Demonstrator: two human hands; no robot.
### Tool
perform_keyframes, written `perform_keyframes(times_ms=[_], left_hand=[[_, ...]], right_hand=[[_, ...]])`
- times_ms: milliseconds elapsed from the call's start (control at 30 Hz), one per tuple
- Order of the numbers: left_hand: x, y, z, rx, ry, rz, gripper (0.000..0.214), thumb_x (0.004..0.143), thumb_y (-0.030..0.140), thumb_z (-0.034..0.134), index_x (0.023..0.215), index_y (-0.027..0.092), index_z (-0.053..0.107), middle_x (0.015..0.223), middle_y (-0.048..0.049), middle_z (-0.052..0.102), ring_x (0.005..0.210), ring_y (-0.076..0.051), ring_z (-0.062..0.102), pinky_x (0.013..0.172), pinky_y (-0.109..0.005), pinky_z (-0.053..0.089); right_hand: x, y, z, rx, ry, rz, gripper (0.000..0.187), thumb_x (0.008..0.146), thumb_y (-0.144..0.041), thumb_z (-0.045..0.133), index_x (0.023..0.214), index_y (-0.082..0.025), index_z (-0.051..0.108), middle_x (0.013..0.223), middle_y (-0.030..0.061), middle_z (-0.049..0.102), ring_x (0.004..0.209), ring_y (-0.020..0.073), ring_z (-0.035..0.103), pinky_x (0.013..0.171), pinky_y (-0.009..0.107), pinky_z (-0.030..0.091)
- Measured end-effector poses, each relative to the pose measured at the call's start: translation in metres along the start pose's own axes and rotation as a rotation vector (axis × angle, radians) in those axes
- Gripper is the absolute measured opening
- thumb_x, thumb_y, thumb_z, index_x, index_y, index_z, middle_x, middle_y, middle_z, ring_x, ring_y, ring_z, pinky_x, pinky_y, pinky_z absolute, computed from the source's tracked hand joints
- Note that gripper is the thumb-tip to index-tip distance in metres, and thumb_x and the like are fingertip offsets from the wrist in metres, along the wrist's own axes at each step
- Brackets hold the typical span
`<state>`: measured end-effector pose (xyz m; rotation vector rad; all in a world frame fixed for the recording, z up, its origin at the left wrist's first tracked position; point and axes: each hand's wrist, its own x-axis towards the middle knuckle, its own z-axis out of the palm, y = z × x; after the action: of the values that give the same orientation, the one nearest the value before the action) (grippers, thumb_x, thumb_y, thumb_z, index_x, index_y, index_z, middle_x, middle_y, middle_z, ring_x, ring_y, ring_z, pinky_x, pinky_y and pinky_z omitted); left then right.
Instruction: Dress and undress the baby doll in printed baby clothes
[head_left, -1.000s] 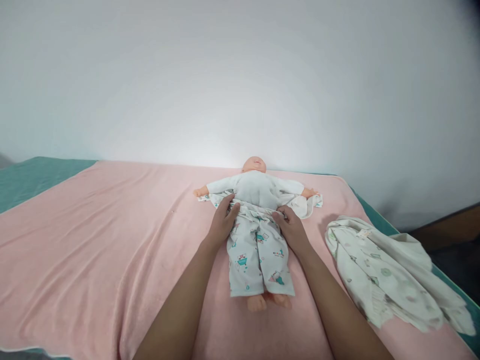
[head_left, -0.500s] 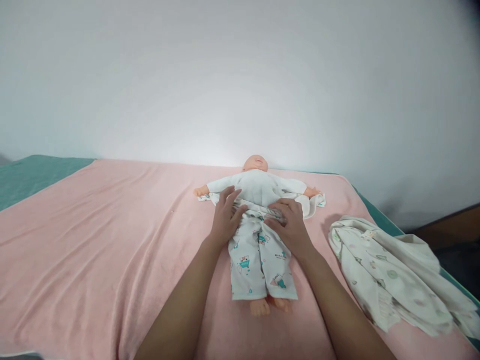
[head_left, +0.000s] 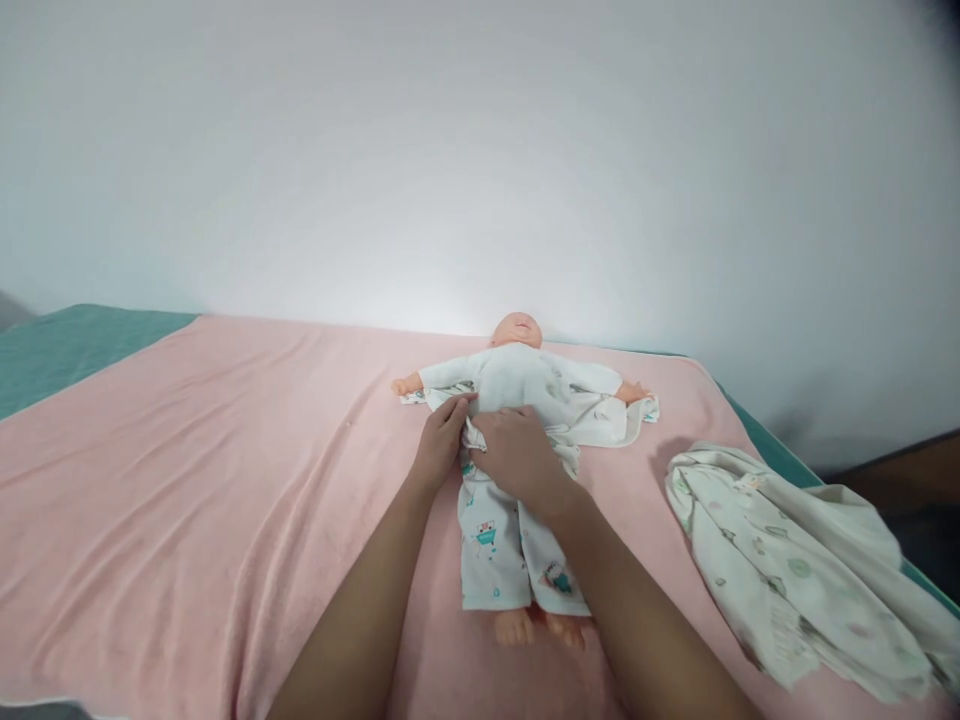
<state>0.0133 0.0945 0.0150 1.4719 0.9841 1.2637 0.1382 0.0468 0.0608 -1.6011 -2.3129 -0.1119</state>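
Observation:
A baby doll (head_left: 517, 385) in a white long-sleeved top lies on its back, arms spread, feet toward me. It wears white printed pants (head_left: 487, 540). At the left side of its waist, my left hand (head_left: 441, 442) is closed, thumb and fingers pinching the fabric at the pants' waistband. My right hand (head_left: 519, 452) reaches across the doll's belly, its fingers curled on the same stretch of waistband beside my left. The fingertips are partly hidden. A printed garment (head_left: 611, 415) lies spread open beneath the doll's arms and sides.
A pink blanket (head_left: 262, 450) lies under the doll, over a green sheet (head_left: 97, 345). At the right, a crumpled white patterned cloth (head_left: 795, 570) rests near the bed's edge. A pale wall (head_left: 480, 170) rises behind the doll's head.
My right hand has moved left from the right side of the waistband to join my left hand. Both hands have gone from loosely spread to closed on the fabric.

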Motion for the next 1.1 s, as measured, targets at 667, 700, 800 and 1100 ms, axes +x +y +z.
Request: perform_keyframes(times_ms=[667,700,800,1100], left_hand=[[-0.01,0.002,-0.014,0.319,-0.064,0.315,0.038,0.077,0.006,0.04,0.103,0.021,0.064,0.124,-0.0049,0.056,0.119,-0.019,0.049,0.102,-0.035,0.038],[-0.015,0.001,-0.014,0.388,-0.083,0.374,0.04,0.073,0.002,0.038,0.098,0.02,0.064,0.121,-0.0052,0.056,0.117,-0.018,0.05,0.1,-0.035,0.04],[-0.026,-0.001,-0.013,0.607,-0.098,0.491,0.04,0.068,-0.001,0.04,0.095,0.019,0.061,0.115,-0.0082,0.054,0.109,-0.02,0.051,0.091,-0.036,0.043],[-0.026,0.002,-0.007,0.617,-0.009,0.307,0.018,0.065,0.012,0.054,0.057,0.019,0.039,0.061,0.0025,0.047,0.063,-0.013,0.044,0.058,-0.025,0.035]], right_hand=[[-0.034,0.022,-0.007,0.204,0.045,-0.206,0.022,0.089,-0.03,0.052,0.107,-0.02,0.059,0.09,0.0037,0.06,0.088,0.0191,0.052,0.081,0.033,0.032],[-0.037,0.024,-0.006,0.222,0.061,-0.196,0.024,0.089,-0.031,0.053,0.109,-0.02,0.059,0.09,0.0039,0.06,0.088,0.0193,0.052,0.081,0.033,0.032],[-0.041,0.028,-0.003,0.282,0.115,-0.187,0.026,0.09,-0.031,0.052,0.113,-0.022,0.06,0.09,0.0037,0.061,0.088,0.0188,0.054,0.081,0.033,0.034],[-0.04,0.041,-0.004,0.407,0.356,0.076,0.037,0.095,-0.037,0.041,0.063,-0.019,0.051,0.056,-0.0019,0.047,0.057,0.0118,0.044,0.059,0.025,0.03]])
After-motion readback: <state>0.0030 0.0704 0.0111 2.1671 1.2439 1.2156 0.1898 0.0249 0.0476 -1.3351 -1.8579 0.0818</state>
